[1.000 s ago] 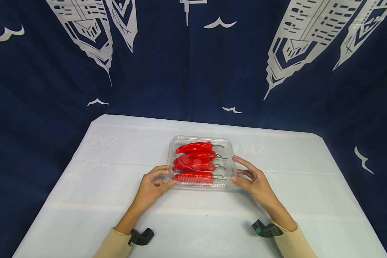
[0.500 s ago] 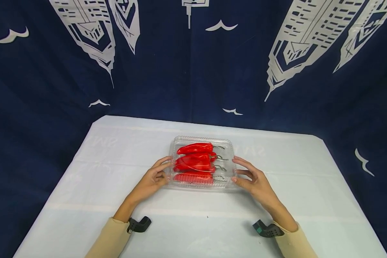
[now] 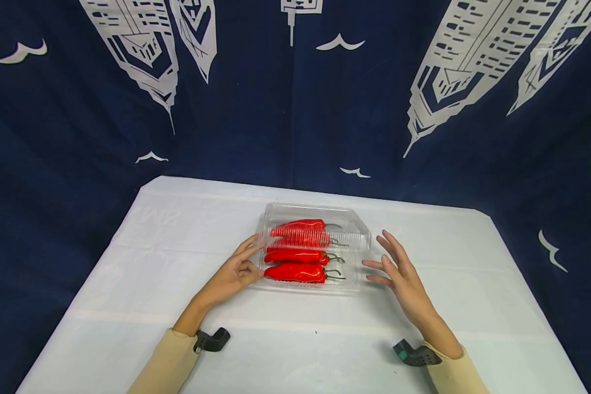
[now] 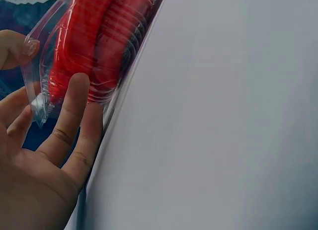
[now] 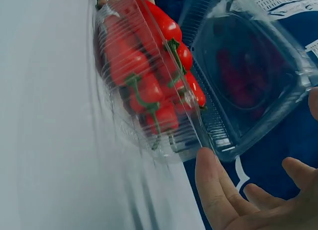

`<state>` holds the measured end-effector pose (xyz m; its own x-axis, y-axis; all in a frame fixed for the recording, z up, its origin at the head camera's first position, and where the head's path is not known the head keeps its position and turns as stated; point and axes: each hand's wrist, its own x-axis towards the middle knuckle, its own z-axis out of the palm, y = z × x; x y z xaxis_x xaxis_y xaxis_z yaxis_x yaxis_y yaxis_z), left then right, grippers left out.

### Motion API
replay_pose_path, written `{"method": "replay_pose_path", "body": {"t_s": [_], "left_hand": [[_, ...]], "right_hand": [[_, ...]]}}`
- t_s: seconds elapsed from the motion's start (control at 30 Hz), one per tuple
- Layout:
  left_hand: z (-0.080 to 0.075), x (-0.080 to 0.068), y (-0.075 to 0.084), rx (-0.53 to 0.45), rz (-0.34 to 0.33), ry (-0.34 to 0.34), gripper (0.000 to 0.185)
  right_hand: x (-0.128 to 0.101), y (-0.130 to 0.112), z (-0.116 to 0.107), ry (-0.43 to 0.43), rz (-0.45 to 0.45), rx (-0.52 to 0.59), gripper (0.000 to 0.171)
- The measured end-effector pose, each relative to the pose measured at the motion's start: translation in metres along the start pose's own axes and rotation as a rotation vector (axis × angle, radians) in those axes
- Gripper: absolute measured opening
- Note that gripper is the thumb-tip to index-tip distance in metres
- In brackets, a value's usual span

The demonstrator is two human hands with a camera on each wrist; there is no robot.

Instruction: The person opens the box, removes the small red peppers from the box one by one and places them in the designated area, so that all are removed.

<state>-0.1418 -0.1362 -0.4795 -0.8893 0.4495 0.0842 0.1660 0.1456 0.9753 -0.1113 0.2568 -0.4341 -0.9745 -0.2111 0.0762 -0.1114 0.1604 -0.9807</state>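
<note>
A clear plastic clamshell box (image 3: 348, 285) on the table holds several red peppers (image 3: 295, 272) with green stems. Its lid (image 3: 358, 241) stands partly raised, hinged on the far side, and overlaps the far peppers in the head view. My left hand (image 3: 230, 276) grips the box's left end; in the left wrist view the thumb (image 4: 30, 48) lies on the rim, with other fingers against the side. My right hand (image 3: 403, 282) is spread beside the right end, holding nothing. In the right wrist view, one fingertip (image 5: 204, 155) is right by the box's edge.
The white-covered table (image 3: 128, 306) extends around the box. A dark blue cloth (image 3: 256, 120) with white building and bird prints hangs behind it. Black wrist devices (image 3: 213, 339) sit on both wrists, below beige sleeves.
The lid has lifted at the front and swung up toward the back. My right hand has moved off the box to the right, fingers spreading. My left hand shifted slightly along the left end.
</note>
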Motion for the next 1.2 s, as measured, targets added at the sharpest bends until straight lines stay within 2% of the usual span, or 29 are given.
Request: {"method": "replay_pose_path", "body": {"t_s": [0.17, 0.4, 0.63, 0.87, 1.2], "left_hand": [[-0.002, 0.004, -0.001, -0.037, 0.048, -0.041, 0.071], [-0.003, 0.005, -0.001, -0.085, 0.050, -0.050, 0.075], [-0.001, 0.006, -0.002, -0.071, 0.064, -0.048, 0.074], [-0.002, 0.008, -0.001, -0.067, 0.053, -0.051, 0.074], [-0.003, 0.007, 0.000, -0.066, 0.047, -0.049, 0.073]], "right_hand": [[-0.001, 0.000, -0.005, 0.019, 0.003, -0.013, 0.057], [0.001, -0.003, -0.007, 0.031, 0.008, -0.043, 0.056], [0.004, -0.005, -0.008, 0.035, -0.001, -0.074, 0.056], [0.010, -0.009, -0.008, 0.037, -0.035, -0.153, 0.055], [0.025, -0.023, 0.004, 0.006, -0.059, -0.240, 0.052]]}}
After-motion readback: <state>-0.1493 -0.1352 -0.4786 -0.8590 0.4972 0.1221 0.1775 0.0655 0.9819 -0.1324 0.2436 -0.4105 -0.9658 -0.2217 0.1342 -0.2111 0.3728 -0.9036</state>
